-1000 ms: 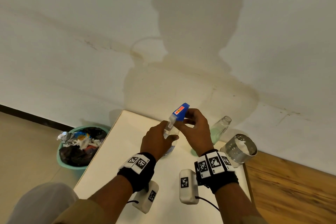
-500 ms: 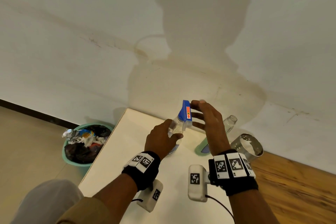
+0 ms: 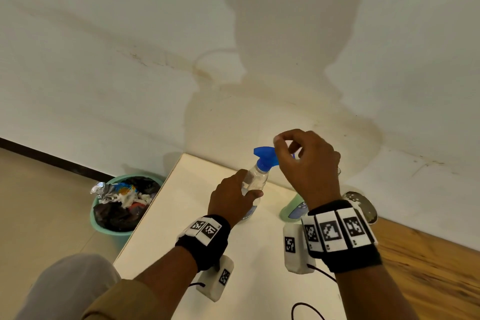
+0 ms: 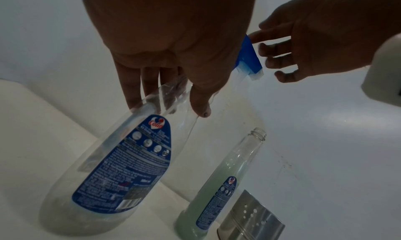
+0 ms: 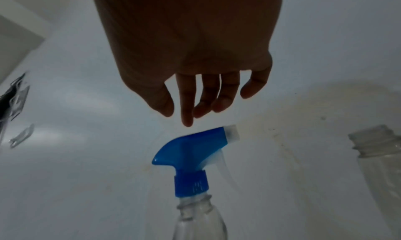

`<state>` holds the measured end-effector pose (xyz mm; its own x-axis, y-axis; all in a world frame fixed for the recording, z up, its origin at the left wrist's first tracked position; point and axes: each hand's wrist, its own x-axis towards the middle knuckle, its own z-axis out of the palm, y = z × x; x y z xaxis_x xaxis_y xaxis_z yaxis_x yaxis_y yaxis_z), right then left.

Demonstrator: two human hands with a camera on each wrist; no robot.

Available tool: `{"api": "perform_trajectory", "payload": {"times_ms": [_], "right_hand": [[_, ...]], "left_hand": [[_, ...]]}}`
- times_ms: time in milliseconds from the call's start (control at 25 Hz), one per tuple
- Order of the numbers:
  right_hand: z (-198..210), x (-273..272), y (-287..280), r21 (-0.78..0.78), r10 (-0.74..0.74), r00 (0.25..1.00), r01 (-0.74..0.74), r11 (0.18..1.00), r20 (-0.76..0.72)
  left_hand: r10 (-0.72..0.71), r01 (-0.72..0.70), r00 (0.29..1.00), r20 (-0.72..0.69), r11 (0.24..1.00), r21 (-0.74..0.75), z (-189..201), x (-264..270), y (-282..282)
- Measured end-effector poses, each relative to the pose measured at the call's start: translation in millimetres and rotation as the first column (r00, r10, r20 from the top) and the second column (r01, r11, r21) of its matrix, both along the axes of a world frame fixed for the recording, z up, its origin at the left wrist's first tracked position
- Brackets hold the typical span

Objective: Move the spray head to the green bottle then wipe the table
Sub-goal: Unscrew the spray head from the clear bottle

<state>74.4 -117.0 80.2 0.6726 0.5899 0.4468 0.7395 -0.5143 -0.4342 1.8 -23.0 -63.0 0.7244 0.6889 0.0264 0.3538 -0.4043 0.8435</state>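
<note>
A clear spray bottle stands on the white table, and my left hand grips its upper body. The blue spray head sits on its neck, nozzle pointing right. My right hand hovers just over the spray head with loosely curled fingers and holds nothing. Whether a fingertip touches the head is unclear. The green bottle stands to the right with an open, capless neck. In the head view my right wrist hides most of the green bottle.
A perforated steel cup stands at the table's back right, close to the green bottle. A teal bin full of rubbish sits on the floor left of the table. The wall runs right behind the table.
My right hand has let go of the spray head and risen above it. The head has turned on the neck, its nozzle now pointing right. My left hand keeps its hold on the clear bottle.
</note>
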Motion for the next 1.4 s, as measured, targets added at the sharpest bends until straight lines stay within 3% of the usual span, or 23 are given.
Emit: {"api": "perform_trajectory", "payload": {"times_ms": [120,440,840,1040,1400], "right_hand": [[-9,-6,3,-0.178,0.017,0.999,-0.011,0.984,0.033],[-22,-3,2,-0.137,0.143,0.99,-0.142,0.98,-0.007],[-21,-11,1,0.138,0.156,0.988,-0.154,0.978,-0.001],[-2,-15,-6,0.278,0.175,0.984,-0.175,0.945,0.024],[41,-20,-25,0.418,0.152,0.985,-0.17,0.892,0.076]], "left_hand": [[-0.005,0.005,1.0,0.004,1.0,0.008,-2,0,0],[-0.008,0.008,1.0,0.004,1.0,0.023,-10,5,2],[-0.033,0.032,0.999,-0.02,0.999,-0.029,-11,7,8],[-0.071,0.069,0.996,-0.054,0.997,-0.034,-3,3,11],[-0.124,0.124,0.992,0.003,0.992,0.001,16,-8,12]]}}
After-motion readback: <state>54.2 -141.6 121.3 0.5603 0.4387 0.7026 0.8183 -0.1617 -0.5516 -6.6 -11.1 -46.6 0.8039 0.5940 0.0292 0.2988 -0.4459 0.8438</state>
